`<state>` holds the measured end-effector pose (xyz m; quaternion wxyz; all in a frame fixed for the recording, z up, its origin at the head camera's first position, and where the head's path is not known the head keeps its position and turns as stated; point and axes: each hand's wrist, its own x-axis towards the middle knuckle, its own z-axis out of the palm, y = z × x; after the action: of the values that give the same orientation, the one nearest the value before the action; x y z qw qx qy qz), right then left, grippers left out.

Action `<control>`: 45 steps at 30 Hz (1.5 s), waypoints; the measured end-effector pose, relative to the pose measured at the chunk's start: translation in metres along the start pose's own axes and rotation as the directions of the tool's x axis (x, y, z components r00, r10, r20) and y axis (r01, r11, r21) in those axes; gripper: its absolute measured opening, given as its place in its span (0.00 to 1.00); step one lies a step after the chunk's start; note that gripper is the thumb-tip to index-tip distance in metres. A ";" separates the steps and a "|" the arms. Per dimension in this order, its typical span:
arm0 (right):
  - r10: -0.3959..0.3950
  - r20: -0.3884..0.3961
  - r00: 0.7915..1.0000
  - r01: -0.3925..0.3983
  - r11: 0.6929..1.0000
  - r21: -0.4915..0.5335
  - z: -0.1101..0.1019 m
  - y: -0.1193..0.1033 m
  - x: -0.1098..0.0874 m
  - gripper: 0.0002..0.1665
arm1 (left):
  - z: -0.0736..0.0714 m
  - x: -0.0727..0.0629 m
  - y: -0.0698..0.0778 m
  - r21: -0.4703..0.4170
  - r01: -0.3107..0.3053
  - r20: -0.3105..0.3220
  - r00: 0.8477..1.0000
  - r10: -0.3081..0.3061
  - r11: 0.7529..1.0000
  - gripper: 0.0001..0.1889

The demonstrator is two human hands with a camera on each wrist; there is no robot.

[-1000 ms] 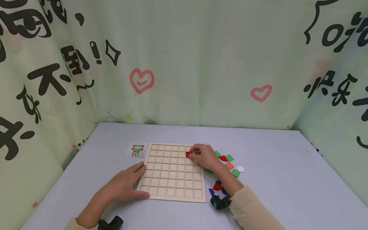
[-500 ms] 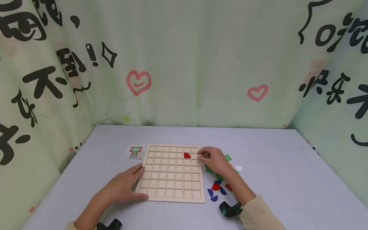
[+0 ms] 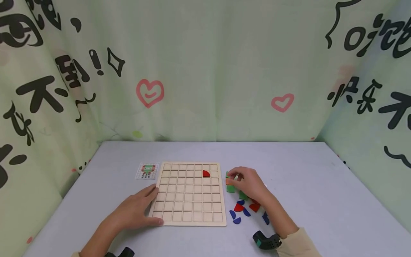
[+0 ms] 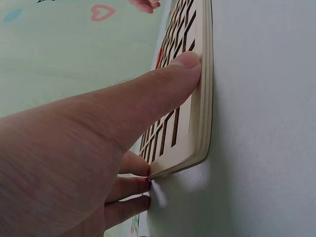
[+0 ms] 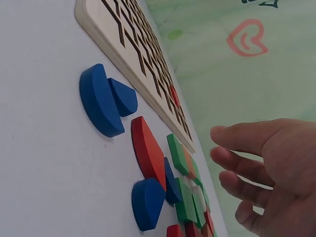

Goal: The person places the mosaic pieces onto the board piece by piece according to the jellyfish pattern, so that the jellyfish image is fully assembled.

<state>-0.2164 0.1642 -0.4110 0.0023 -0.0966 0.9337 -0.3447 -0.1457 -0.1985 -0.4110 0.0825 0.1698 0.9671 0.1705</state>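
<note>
A wooden grid board lies flat on the table. One red piece with a curved side sits in a cell near its top right. My left hand rests against the board's near left corner. In the left wrist view, its thumb presses the near rim while the other fingers touch the side edge. To the right of the board, my right hand hovers over green pieces and an orange piece, partly covering the pile. The right wrist view shows its thumb and fingers apart, holding nothing.
Blue half-round pieces and red pieces lie scattered nearer me, right of the board. A small card with a gridded robot-like figure lies beside the board's far left corner. Printed curtains hang around the table.
My right hand has let go of the red piece, leaving it on the board, and moved right to the loose pieces. My left hand stays at the board's corner. The head view has shifted slightly.
</note>
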 end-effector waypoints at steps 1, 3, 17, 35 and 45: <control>-0.009 0.004 1.000 0.009 1.000 -0.008 -0.001 0.000 -0.002 0.11 | 0.000 0.000 0.000 0.001 -0.002 -0.002 1.000 0.002 1.000 0.56; -0.015 0.013 1.000 0.016 1.000 -0.025 -0.004 0.002 -0.005 0.10 | 0.000 0.001 0.000 -0.003 -0.007 -0.005 1.000 0.007 1.000 0.56; 0.011 0.080 0.997 -0.007 0.999 -0.048 0.000 0.004 -0.012 0.16 | 0.000 -0.001 0.000 0.011 -0.026 -0.026 0.999 0.026 1.000 0.54; 0.007 0.096 0.995 0.002 0.996 -0.094 0.000 0.005 -0.012 0.14 | -0.001 -0.001 0.001 0.014 -0.017 -0.017 1.000 0.017 1.000 0.55; -0.001 0.098 0.995 0.012 0.994 -0.107 -0.001 0.007 -0.012 0.13 | 0.000 0.000 0.000 0.002 -0.008 -0.004 1.000 0.008 1.000 0.55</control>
<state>-0.2064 0.1721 -0.4150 0.0417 -0.1165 0.9494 -0.2888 -0.1457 -0.1984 -0.4107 0.0796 0.1735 0.9667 0.1703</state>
